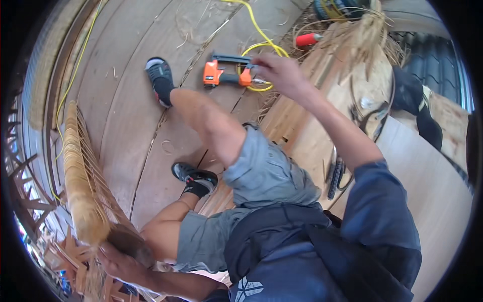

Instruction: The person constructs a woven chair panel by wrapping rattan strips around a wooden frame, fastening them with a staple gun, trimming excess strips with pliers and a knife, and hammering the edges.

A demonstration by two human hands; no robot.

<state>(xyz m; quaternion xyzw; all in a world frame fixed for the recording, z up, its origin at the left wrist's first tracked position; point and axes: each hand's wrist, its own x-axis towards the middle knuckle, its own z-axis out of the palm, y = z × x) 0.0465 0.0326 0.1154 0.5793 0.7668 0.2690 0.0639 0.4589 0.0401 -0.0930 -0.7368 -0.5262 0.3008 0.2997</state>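
My right hand (279, 73) reaches out over the plank floor, fingers partly curled and somewhat blurred. Its fingertips overlap the right end of an orange and dark grey air stapler (227, 73); whether they grip it cannot be made out. A yellow air hose (255, 22) loops beside the tool. At the lower left, my left hand (119, 264) curls around the dark brown wooden end (132, 244) of a long piece beside my leg. Pale cane strips wrap the upper length of this piece (79, 173), and fine loose strands hang near my fingers.
On my right, a wooden bench (322, 95) bears a bundle of cane strips (370, 27), a red cylinder (308, 40) and dark-handled hand tools (334, 176). Cane scraps (183, 40) lie on the floor. Wooden frames (65, 259) crowd the lower left.
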